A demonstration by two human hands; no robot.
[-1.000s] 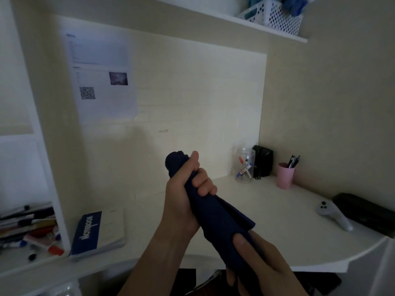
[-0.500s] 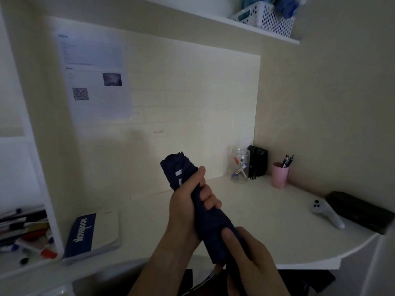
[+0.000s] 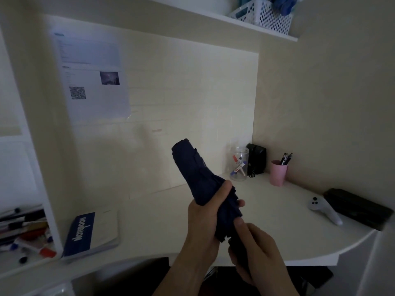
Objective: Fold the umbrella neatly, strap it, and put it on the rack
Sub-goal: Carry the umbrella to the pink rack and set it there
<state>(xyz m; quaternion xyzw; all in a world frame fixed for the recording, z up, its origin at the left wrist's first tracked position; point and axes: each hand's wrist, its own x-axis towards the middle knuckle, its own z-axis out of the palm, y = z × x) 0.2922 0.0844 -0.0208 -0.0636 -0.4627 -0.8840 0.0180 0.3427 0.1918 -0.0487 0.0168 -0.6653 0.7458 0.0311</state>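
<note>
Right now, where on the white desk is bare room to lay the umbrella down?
Bare: the middle of the white desk, between the blue-and-white notebook and the white handheld controller. Crowded: the back corner, with clear jar and pink cup.

— What do the hands have?
— A folded navy umbrella (image 3: 197, 175), tilted up and to the left over the white desk (image 3: 277, 212); the left hand (image 3: 206, 218) wraps its middle; the right hand (image 3: 254, 251) grips the lower end.
— And on the desk?
— A notebook (image 3: 92, 233) at the left; a clear jar (image 3: 239, 164), a pink cup (image 3: 278, 173) and a white controller (image 3: 323, 210) at the right.
</note>
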